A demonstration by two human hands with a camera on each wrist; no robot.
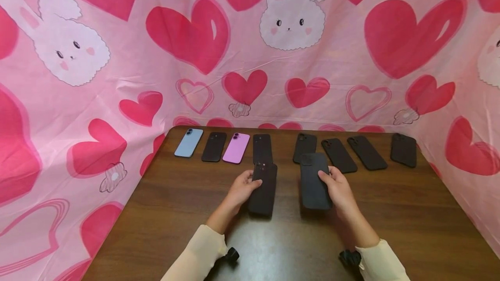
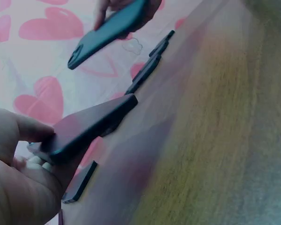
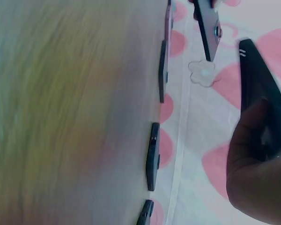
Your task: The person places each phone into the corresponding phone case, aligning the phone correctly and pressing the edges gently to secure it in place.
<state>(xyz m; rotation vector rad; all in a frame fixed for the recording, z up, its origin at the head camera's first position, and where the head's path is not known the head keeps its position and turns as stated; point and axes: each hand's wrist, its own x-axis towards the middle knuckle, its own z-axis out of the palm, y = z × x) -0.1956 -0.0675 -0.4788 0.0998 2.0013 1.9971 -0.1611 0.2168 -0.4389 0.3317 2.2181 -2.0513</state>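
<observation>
My left hand (image 1: 242, 189) grips a black phone (image 1: 262, 199) by its left edge, thumb on its back. Camera lenses show at the phone's upper end, which overlaps a dark phone (image 1: 262, 147) lying behind it. In my right hand (image 1: 340, 189) is a dark grey phone case (image 1: 314, 190), held by its right edge with the thumb across the back. A square camera area marks its upper left corner. Both held things are raised above the table and apart from each other. The right wrist view shows the case (image 3: 260, 77) edge-on; whether anything sits inside it is hidden.
Along the back of the wooden table (image 1: 281, 246) lie a light blue phone (image 1: 189, 143), a black phone (image 1: 214, 147) and a pink phone (image 1: 236, 148). Several black cases (image 1: 367, 152) lie to the right. Behind hangs a pink cloth (image 1: 242, 55) with hearts and rabbits.
</observation>
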